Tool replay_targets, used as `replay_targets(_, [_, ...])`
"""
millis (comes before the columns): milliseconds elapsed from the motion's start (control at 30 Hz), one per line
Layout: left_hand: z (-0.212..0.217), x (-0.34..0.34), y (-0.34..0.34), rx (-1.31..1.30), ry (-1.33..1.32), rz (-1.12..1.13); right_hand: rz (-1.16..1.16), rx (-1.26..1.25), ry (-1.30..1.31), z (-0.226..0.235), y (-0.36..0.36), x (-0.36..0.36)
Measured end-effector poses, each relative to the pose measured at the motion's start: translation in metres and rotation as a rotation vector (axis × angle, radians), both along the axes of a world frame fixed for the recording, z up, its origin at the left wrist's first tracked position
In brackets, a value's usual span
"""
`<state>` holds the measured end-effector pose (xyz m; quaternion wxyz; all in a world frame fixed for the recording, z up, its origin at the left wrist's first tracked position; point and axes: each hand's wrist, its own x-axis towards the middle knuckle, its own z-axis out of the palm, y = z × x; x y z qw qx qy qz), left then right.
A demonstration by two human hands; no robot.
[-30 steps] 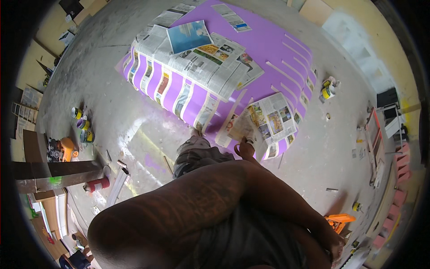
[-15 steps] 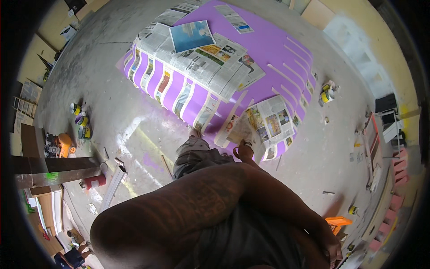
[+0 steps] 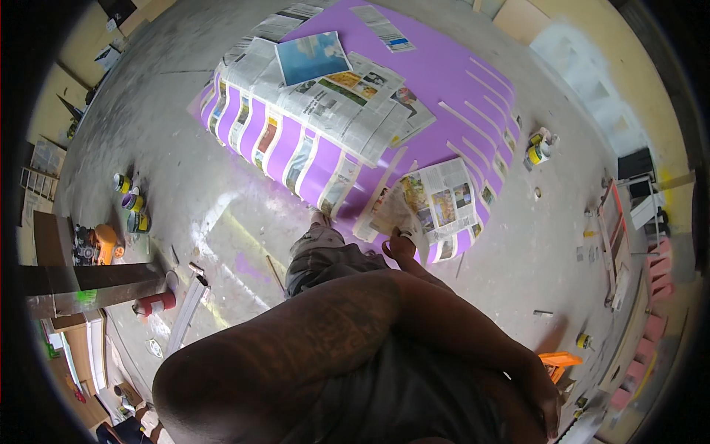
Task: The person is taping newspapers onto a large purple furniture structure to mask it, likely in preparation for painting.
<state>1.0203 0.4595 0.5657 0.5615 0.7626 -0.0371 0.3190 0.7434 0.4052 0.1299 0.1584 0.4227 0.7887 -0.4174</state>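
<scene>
My left arm folds across my dark shirt (image 3: 414, 396), and my left hand (image 3: 549, 414) rests at the lower right with its fingers loosely extended and nothing visible in them. Below the bent elbow, my right hand (image 3: 402, 247) is closed around a tan ring that looks like a roll of masking tape (image 3: 386, 250). It is close to the near corner of a large purple-covered form (image 3: 451, 81). Newspaper sheets (image 3: 442, 198) cover that corner beside the hand. Pale tape strips (image 3: 484, 111) and newspaper pieces run in stripes down the sides.
Paint cans (image 3: 137, 220) stand on the concrete floor (image 3: 185, 163) at left, with another group (image 3: 538, 152) at right. A dark post (image 3: 96, 285), a red can (image 3: 155, 303) and a long metal piece (image 3: 188, 311) lie left. An orange object (image 3: 558, 361) is near my left hand.
The view has shifted slightly. My right hand remains at the purple form's near corner with the ring, and my left arm stays folded. The person at the lower left is less visible.
</scene>
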Motion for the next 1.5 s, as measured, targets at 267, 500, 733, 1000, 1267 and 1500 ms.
replay_targets(267, [-0.001,0.014,-0.004,-0.006,-0.02,-0.029,0.366,0.181,-0.252,0.021,0.002,0.002])
replay_targets(500, [-0.005,0.015,-0.006,-0.01,0.0,-0.036,0.037,0.1,-0.167,0.026,-0.007,-0.005])
replay_targets(733, [-0.017,0.015,-0.004,-0.027,0.029,-0.035,0.22,0.041,-0.231,0.044,-0.004,-0.001])
replay_targets(1000, [-0.052,-0.12,-0.014,-0.255,-0.018,0.148,0.122,0.092,0.315,0.034,0.0,-0.004])
replay_targets(1267, [-0.132,-0.403,-0.204,-0.898,-0.104,0.509,-0.153,-0.578,0.536,0.247,0.052,0.074])
replay_targets(1500, [-0.241,-0.464,-0.322,-1.056,0.044,1.126,-0.489,-0.592,0.91,0.345,0.082,0.136])
